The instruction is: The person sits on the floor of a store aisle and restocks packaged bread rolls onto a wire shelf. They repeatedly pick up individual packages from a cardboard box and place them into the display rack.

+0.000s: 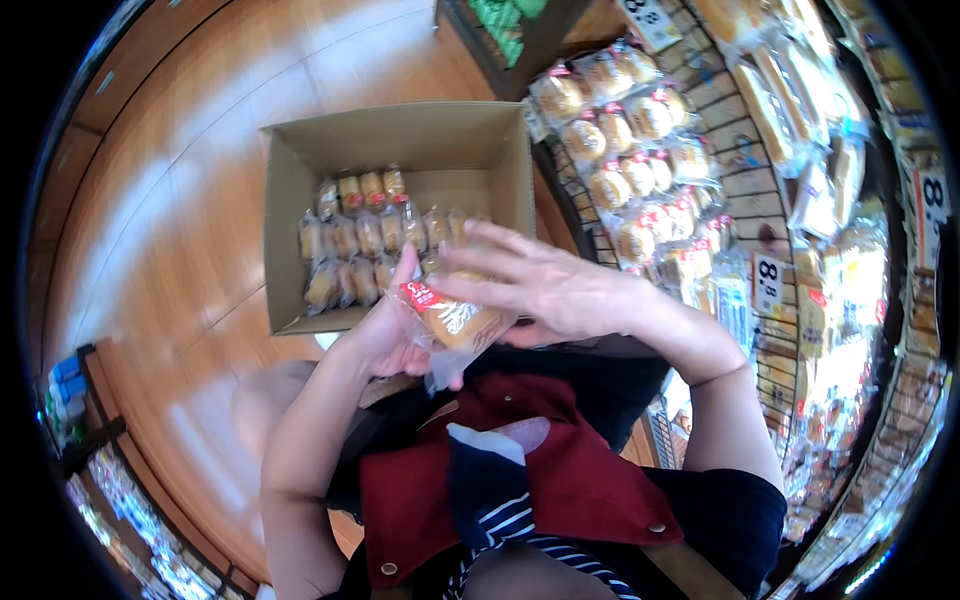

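Note:
My left hand [390,334] holds a bread roll in a clear plastic wrapper [459,324] with a red printed corner, in front of my apron. Over the bread's right side is my right hand [559,289], its fingers spread and blurred; whether they touch the wrapper I cannot tell. Just beyond both hands stands an open cardboard box [397,139]. Rows of individually wrapped baked goods [367,236] stand in it, and my hands hide its near right part.
To the right, a wire shelf [739,176] carries bagged round buns [611,187] and long bread packs [769,101]. A price card [768,283] hangs at its edge. Wood-look flooring [202,225] extends left, with another stocked shelf [142,517] at lower left.

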Demonstrator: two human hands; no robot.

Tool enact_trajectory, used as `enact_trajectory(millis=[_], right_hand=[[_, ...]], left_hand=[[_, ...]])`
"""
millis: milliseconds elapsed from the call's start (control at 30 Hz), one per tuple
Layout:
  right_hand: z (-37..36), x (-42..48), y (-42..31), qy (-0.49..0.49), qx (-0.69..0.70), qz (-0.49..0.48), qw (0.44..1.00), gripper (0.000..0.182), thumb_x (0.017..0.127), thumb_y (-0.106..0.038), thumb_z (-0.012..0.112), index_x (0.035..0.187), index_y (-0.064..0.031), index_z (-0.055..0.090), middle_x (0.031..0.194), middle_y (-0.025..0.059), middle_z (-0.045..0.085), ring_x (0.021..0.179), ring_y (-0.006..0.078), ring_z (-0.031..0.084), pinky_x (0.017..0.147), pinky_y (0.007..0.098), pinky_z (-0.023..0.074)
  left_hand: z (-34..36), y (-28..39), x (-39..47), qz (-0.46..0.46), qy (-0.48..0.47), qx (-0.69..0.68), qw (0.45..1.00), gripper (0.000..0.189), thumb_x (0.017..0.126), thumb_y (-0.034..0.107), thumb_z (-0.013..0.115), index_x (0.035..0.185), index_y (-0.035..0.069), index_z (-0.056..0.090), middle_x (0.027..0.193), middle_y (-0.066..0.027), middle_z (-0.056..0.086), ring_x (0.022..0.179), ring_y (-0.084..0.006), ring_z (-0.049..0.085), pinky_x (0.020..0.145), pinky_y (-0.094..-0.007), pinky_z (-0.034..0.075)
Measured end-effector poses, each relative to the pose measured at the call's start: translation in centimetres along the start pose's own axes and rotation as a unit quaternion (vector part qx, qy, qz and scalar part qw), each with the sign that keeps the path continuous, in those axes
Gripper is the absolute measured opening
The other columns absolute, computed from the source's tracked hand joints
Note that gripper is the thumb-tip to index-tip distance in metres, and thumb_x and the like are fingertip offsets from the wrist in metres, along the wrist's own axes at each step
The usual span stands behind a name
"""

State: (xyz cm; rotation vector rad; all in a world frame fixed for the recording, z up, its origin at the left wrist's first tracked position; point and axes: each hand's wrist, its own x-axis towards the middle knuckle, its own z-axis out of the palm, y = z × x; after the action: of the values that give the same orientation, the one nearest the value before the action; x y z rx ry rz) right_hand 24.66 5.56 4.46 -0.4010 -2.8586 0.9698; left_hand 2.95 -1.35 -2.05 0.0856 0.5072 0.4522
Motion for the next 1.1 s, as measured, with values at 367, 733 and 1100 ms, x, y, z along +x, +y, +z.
enact_trajectory(millis=[367,733,1100], right_hand=[[-5.0,-16.2,13.4,0.112,-0.111,0.715,0.681,0.053,0.083,-0.05,0.05,0.114,-0.0067,0.057,0.101,0.0231,0.062,0.094,0.0363,0.06,0.081,0.0435,0.0473],[-2.4,-18.4,23.3,0.091,-0.303,0.701,0.639,0.09,0.073,-0.038,0.069,0.142,-0.0158,0.016,0.139,0.016,0.032,0.118,0.0373,0.041,0.097,0.0523,0.0339],[-5.0,-12.9,23.5,0.181,-0.282,0.597,0.729,0.066,0.08,-0.04,0.063,0.136,-0.0178,0.035,0.123,0.0138,0.052,0.11,0.0303,0.051,0.093,0.0386,0.0406]], left_hand=[[0.9,0.8,-1.8,0.091,0.066,0.192,0.975,0.054,0.096,0.039,0.033,0.137,0.006,0.027,0.122,-0.0173,0.049,0.084,-0.0264,0.065,0.047,-0.0213,0.053],[0.2,1.8,-1.4,0.127,0.071,0.131,0.981,0.046,0.093,0.024,0.046,0.133,0.004,0.033,0.115,-0.0137,0.052,0.085,-0.0226,0.064,0.053,-0.0209,0.054],[0.0,2.4,-2.5,0.189,0.106,0.11,0.97,0.04,0.093,0.023,0.046,0.128,0.005,0.038,0.112,-0.0114,0.053,0.084,-0.018,0.061,0.056,-0.0209,0.051]])
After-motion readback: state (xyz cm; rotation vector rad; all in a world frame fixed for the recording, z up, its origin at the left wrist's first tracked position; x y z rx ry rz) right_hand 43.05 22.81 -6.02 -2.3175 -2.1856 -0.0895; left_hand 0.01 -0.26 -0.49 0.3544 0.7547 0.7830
